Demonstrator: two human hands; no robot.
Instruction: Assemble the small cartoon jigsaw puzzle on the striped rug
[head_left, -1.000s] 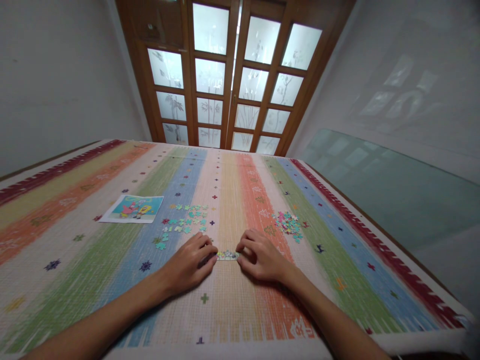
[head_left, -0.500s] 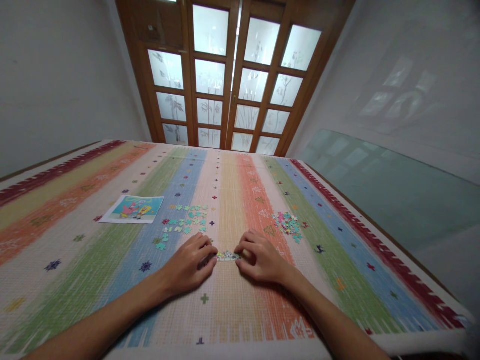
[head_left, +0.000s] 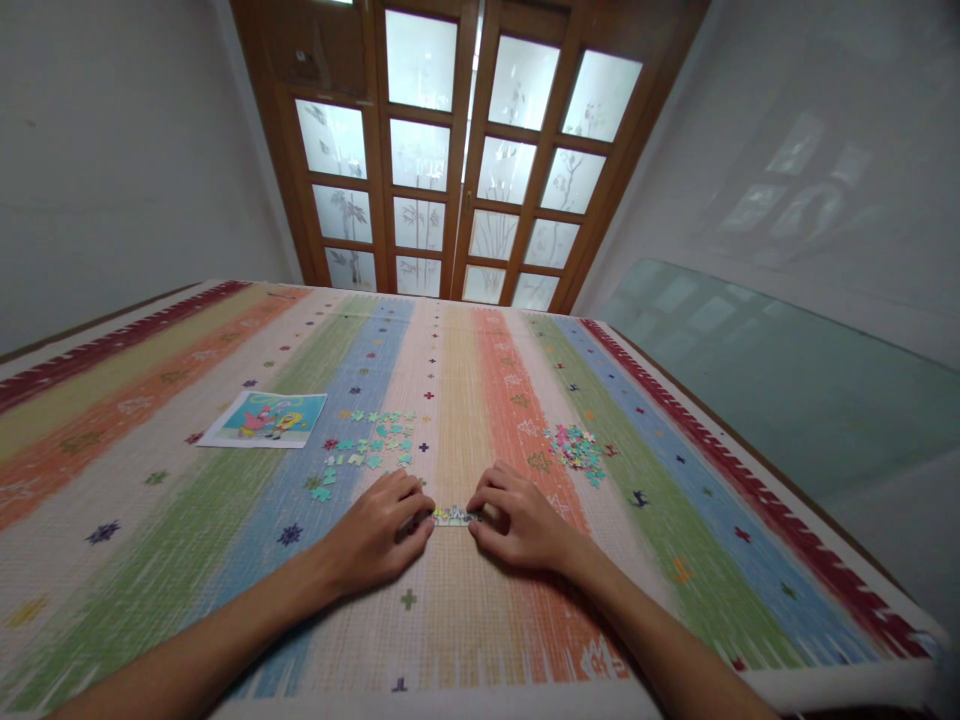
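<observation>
A short strip of joined jigsaw pieces (head_left: 452, 516) lies flat on the striped tablecloth in front of me. My left hand (head_left: 390, 520) has its thumb and fingers closed on the strip's left end. At the right end, my right hand (head_left: 510, 512) pinches it in the same way. Both ends of the strip are hidden under the fingers. Loose turquoise jigsaw pieces (head_left: 373, 446) are spread in rough rows beyond my left hand. Past my right hand sits a heap of mixed jigsaw pieces (head_left: 576, 450), turquoise, pink and yellow.
A printed cartoon picture (head_left: 266, 420) lies to the left of the spread pieces. The striped tablecloth (head_left: 465, 620) covers the table. Wooden doors with frosted panes (head_left: 420, 155) stand beyond its far edge, and a pale green panel (head_left: 750, 370) leans along the right wall.
Both hands stay at the strip's ends with hardly any shift. The strip looks slightly nearer to me; the loose pieces and the picture lie as before.
</observation>
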